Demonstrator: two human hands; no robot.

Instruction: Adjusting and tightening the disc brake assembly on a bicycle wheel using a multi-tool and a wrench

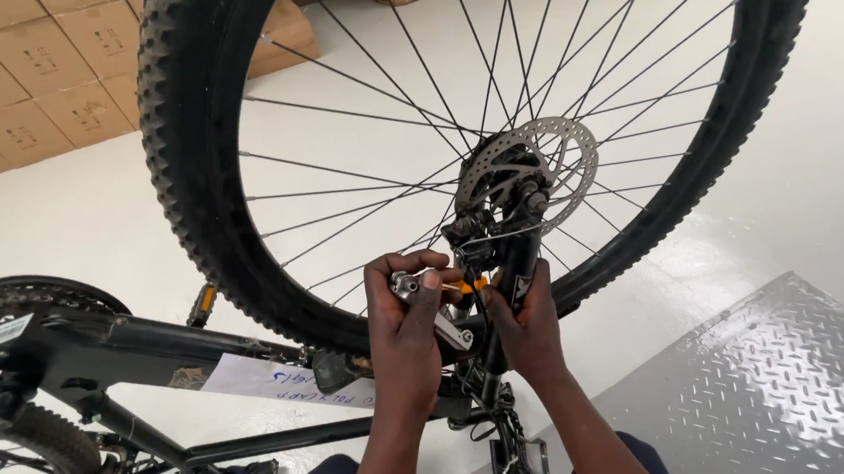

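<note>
An upturned black bicycle fills the view, its front wheel with knobby tyre raised before me. A silver brake disc sits at the hub beside a black caliper. My left hand grips a small silver metal tool, thumb pressed on top, next to an orange part. My right hand wraps around the black fork leg just below the caliper. Both hands sit close together under the hub.
The black frame tube runs left to the chainring, with a white paper sheet under it. Stacked cardboard boxes line the back left. A diamond-plate metal sheet lies at lower right on the white floor.
</note>
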